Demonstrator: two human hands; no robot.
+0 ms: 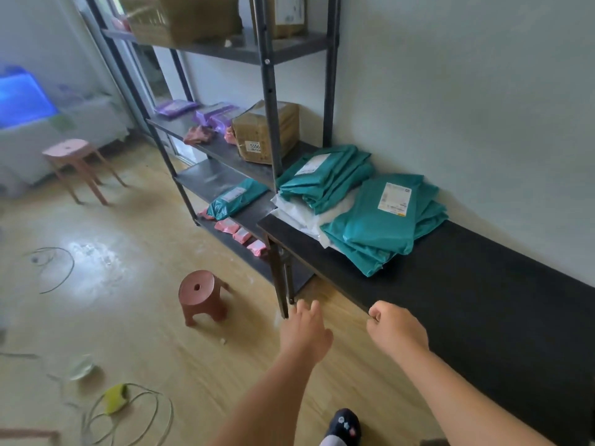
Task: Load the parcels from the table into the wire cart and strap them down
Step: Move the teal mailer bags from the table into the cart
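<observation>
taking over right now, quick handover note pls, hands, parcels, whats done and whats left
Left hand: empty, fingers relaxed, over the floor by the table's corner leg.
Right hand: empty, fingers curled, at the front edge of the black table.
Parcels: far teal stack and near teal stack, with white parcels beneath them, all at the table's far end against the wall.
Wire cart and strap: not in view.
Done: nothing visibly loaded.
Left: move every parcel from the table into the cart, then strap them down.
</observation>
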